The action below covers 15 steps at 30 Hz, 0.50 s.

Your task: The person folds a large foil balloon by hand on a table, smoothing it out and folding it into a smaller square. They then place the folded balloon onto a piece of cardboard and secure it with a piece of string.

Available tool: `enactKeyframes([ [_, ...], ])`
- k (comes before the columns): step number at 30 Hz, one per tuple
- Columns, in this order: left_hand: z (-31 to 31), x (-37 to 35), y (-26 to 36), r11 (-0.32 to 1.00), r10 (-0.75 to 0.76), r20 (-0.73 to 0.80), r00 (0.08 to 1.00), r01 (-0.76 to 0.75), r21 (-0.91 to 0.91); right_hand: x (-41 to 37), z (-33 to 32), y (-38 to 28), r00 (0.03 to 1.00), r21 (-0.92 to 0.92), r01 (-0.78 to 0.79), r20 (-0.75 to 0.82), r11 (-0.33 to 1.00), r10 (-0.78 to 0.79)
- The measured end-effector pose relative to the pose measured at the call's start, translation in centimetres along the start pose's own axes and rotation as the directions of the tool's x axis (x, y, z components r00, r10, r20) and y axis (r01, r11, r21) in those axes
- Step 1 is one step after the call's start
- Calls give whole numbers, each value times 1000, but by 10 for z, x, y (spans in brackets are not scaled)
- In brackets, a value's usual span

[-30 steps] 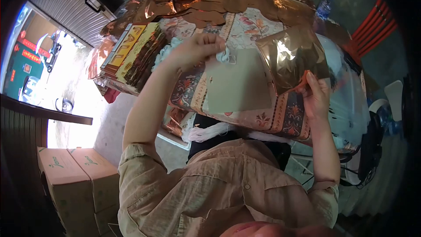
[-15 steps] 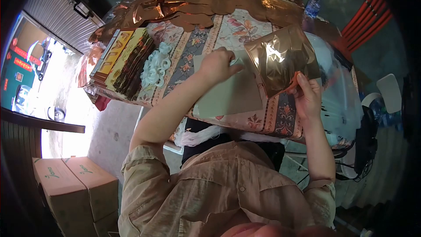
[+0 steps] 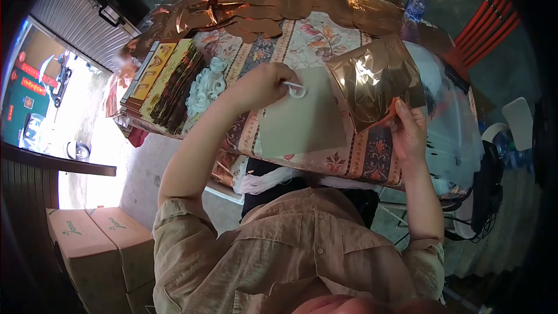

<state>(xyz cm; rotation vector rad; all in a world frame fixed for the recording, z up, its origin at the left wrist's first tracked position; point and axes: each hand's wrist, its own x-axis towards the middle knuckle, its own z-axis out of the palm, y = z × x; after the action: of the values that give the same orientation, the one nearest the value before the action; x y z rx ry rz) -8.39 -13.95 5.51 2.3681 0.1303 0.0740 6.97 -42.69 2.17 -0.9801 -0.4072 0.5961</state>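
Note:
My left hand (image 3: 268,86) is closed on a small white hook-shaped piece (image 3: 298,90), whose curved end sticks out past the fingers. Below that piece, a plain beige sheet (image 3: 305,125) lies on the flowered tablecloth (image 3: 376,154). A shiny gold-brown foil sheet or pouch (image 3: 378,75) is pinched at its lower right corner by my right hand (image 3: 408,128). An orange bit (image 3: 388,121) shows at that corner by the fingertips. Left of my left hand sits a pile of white curled pieces (image 3: 206,88), similar in look to the held one.
Packs with yellow printing (image 3: 168,78) stand at the table's left. Brown foil cut-outs (image 3: 256,11) cover the back edge. A water bottle (image 3: 414,7) stands back right, beside clear plastic wrapping (image 3: 447,122). Cardboard boxes (image 3: 99,238) are on the floor at lower left.
My left hand has shifted left over the beige sheet and turned, so the white hook-shaped piece shows more clearly. My right hand keeps its pinch on the foil, almost unmoved.

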Motion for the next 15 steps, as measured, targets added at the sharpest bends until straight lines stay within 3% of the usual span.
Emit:
enactKeyframes([
  [2, 7, -6, 5, 916, 294, -83, 952, -256, 308, 2, -2, 4, 1000, 7, 4, -7, 1000, -4],
  [6, 33, -9, 11, 849, 338, -83, 937, -266, 457, 2, 4, 5, 1000, 25, -10, 5, 1000, 10],
  [10, 57, -14, 6, 912, 221, -138, 965, -154, 379, -3, 10, 1, 1000, -10, -2, 18, 1000, 2],
  [12, 59, -17, 2, 880, 325, -163, 932, -235, 412, -2, 3, 1, 1000, -19, -1, 15, 1000, 1],
  [15, 48, -28, 8, 883, 359, -168, 918, -277, 379, -2, 0, -3, 1000, -37, 0, 28, 999, 1],
])
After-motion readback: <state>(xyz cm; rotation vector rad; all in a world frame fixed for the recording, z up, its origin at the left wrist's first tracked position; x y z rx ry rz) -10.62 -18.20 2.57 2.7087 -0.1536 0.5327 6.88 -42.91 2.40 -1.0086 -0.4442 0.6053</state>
